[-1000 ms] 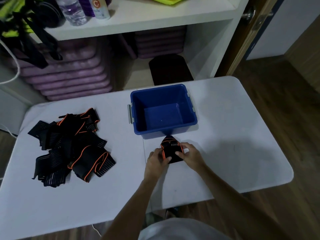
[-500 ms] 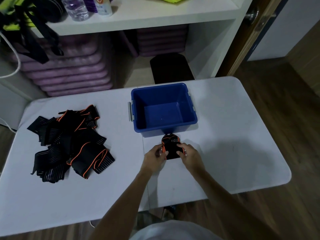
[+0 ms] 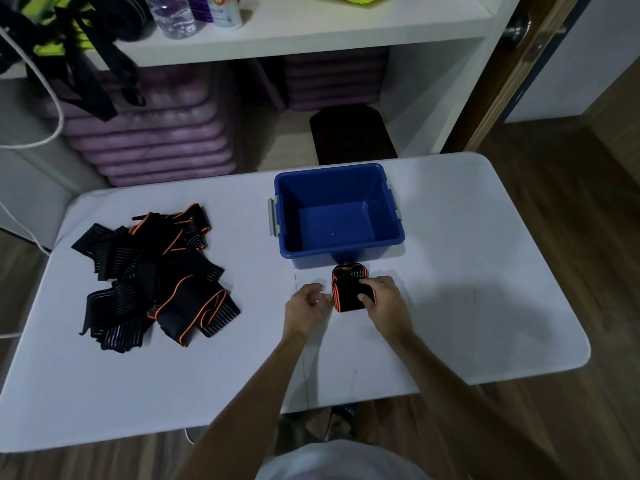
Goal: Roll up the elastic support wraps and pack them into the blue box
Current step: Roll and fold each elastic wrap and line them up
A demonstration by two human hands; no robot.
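While gripped only by right hand (image 3: 382, 299), left hand (image 3: 306, 303) loosely curled and empty beside it, rolled wrap (image 3: 348, 289) near tabletop's (image 3: 485, 271) middle, just short of blue box (image 3: 337, 251): judged liable to spring loose.

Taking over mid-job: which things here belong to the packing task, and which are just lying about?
Job: rolled wrap in right hand; left hand; loose wrap pile; blue box.

Lying about: shelf bottles; purple mats; hanging straps.
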